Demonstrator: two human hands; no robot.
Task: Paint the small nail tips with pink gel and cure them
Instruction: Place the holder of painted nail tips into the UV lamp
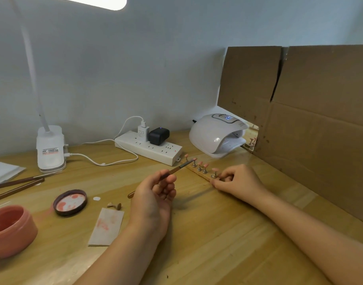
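At the centre of the frame, a person's left hand (156,192) grips a slim brown-handled gel brush (172,171), fingers curled round the handle, its bristle end reaching up and right to touch one of the small pink nail tips (194,159) mounted on little metal stands. The stands sit in a row on a narrow wooden strip (199,174) that runs diagonally across the light wooden desk (197,233). The right hand (238,178), just right of centre, pinches the near end of that strip, fingers curled down onto it. Above the row, in the upper right of the desk, a white dome-shaped curing lamp (215,134) stands with its display lit; more pink tips on stands (251,141) show just beside its opening, against a brown cardboard screen (310,124). At the lower left edge sits an open round pink jar of gel (11,229), with its dark lid (70,202) lying upturned nearby and a smeared paper slip (106,227) to the lid's lower right. A white power strip (149,148) and a white clip-on desk lamp (50,149) occupy the back of the desk.
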